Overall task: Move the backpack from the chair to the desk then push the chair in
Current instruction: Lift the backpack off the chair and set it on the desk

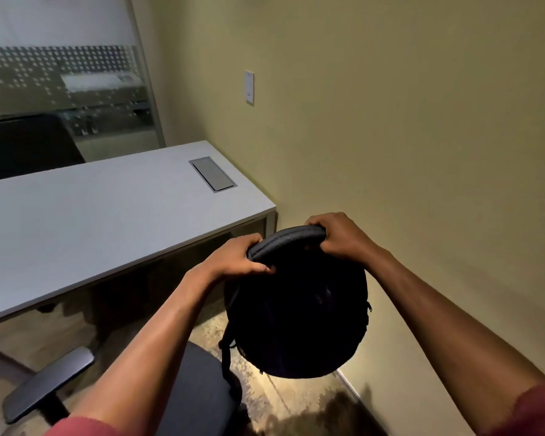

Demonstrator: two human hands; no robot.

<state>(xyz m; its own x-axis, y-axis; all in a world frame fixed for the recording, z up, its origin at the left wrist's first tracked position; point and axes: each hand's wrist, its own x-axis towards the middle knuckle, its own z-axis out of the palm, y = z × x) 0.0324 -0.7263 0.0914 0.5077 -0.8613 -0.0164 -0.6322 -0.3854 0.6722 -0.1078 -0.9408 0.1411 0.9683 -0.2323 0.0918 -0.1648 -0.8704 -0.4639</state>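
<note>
A black backpack point(296, 313) hangs in the air, to the right of the desk's near corner and above the floor. My left hand point(236, 258) grips the left end of its padded top handle. My right hand point(340, 236) grips the right end of the same handle. The white desk point(92, 221) stretches across the left and middle. Below my left forearm is the black office chair point(199, 391), of which the seat and a grey armrest point(49, 383) show. The backpack's straps dangle just above the seat's right edge.
A beige wall point(422, 152) runs close along the right, with a white switch plate point(249, 87) on it. The desk has a grey cable hatch point(212, 174) near its far right. Behind the desk are a frosted glass partition point(60, 77) and another dark chair point(26, 143).
</note>
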